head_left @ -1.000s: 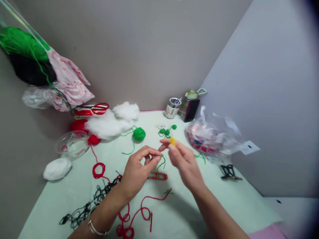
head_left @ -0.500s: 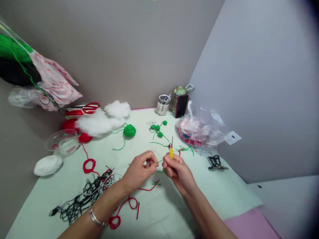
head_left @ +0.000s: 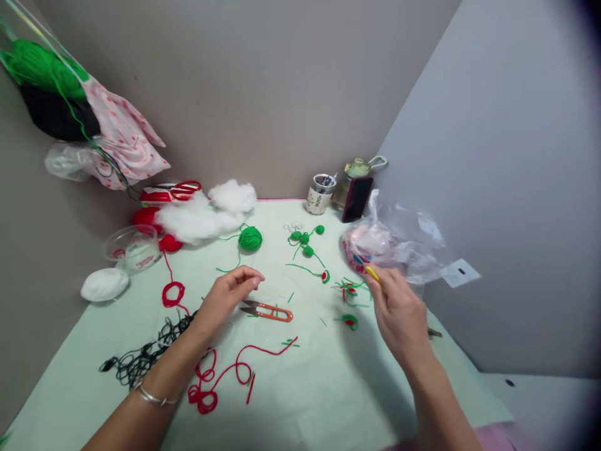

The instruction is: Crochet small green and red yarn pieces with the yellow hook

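The two hands, close together with green yarn between them half a second ago, are now well apart. The left hand (head_left: 231, 292) has drawn back to the left and is half-open, its fingers loosely bent, with nothing visible in it. The right hand (head_left: 398, 308) has moved right, in front of the plastic bag (head_left: 375, 241), its fingers closed around the yellow-handled crochet hook (head_left: 374, 274), which stood upright before and now slants up to the left. The orange thread snips (head_left: 268, 311), hidden then, lie uncovered on the desk (head_left: 310, 391), as does a small green-and-red crocheted piece (head_left: 350, 322).
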`<state>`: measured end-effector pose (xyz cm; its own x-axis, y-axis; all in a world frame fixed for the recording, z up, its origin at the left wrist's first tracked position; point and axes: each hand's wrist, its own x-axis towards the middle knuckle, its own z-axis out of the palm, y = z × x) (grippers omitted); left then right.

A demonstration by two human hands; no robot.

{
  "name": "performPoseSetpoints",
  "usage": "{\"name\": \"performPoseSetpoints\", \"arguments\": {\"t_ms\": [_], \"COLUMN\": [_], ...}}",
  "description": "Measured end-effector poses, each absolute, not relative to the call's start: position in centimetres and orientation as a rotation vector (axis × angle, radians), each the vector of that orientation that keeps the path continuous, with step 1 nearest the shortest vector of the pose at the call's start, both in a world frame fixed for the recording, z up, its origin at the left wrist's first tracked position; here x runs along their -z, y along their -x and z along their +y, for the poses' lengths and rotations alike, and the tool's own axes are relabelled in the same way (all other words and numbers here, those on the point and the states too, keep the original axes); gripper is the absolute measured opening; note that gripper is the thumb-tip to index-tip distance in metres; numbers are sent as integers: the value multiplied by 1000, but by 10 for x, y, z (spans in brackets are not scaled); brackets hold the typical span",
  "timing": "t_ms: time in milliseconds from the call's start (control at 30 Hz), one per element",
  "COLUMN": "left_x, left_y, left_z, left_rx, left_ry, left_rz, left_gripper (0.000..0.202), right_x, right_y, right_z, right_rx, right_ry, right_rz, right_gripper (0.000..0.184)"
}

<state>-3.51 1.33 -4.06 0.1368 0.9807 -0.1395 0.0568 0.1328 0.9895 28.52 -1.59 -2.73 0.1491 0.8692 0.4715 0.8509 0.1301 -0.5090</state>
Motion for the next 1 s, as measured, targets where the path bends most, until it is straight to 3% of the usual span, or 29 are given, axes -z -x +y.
{"name": "performPoseSetpoints", "arguments": {"t_ms": [300,600,733,800,1000], "left_x": [57,73,72,72,81], "left_y": [45,46,47,47,45], "left_z": [-5,-22,-22,-22,-24], "left_rx": [-947,-867,-860,-862,-911], "left_ry": [-1161,-1108,-1085,-1075,-1032], "left_rz": [1274,1281,1287,1287,1272], "left_gripper": [25,31,31,31,27], "right_x": [41,10,26,38,63], "right_y": [-250,-209,-174,-158,-141], "right_z": [-14,93,166,195,229], "right_rx": [-525,-179,-61,-30,-93], "right_ry": [1706,1811,1841,1857,1821], "right_rz": [-2433,-2574,-2576,-2576,-2531], "right_gripper": [27,28,21,35,39]}}
